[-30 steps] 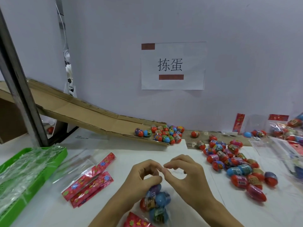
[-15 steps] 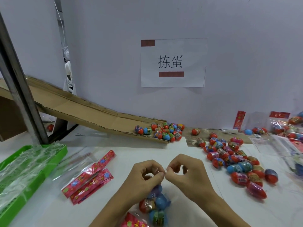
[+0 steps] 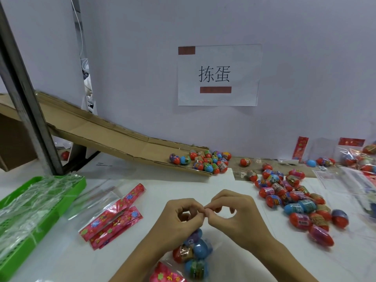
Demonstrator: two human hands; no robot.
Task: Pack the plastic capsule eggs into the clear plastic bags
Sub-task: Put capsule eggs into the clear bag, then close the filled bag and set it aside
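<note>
A clear plastic bag (image 3: 209,246) holding several red and blue capsule eggs (image 3: 198,249) lies on the white table in front of me, its red header card (image 3: 166,274) nearest me. My left hand (image 3: 182,217) and my right hand (image 3: 237,215) meet fingertip to fingertip above the eggs, pinching the bag's far end between them. A pile of loose capsule eggs (image 3: 293,196) lies to the right. More eggs (image 3: 203,160) sit at the foot of a cardboard chute (image 3: 105,133).
Empty clear bags with red flowered headers (image 3: 114,216) lie left of my hands. A green tray (image 3: 34,212) of clear bags sits at the far left. Filled bags (image 3: 358,159) are stacked at the right edge. A metal post (image 3: 26,94) stands at the back left.
My fingertips have come together and now pinch the bag's end, where a second ago they were slightly apart. The bag of eggs has barely shifted.
</note>
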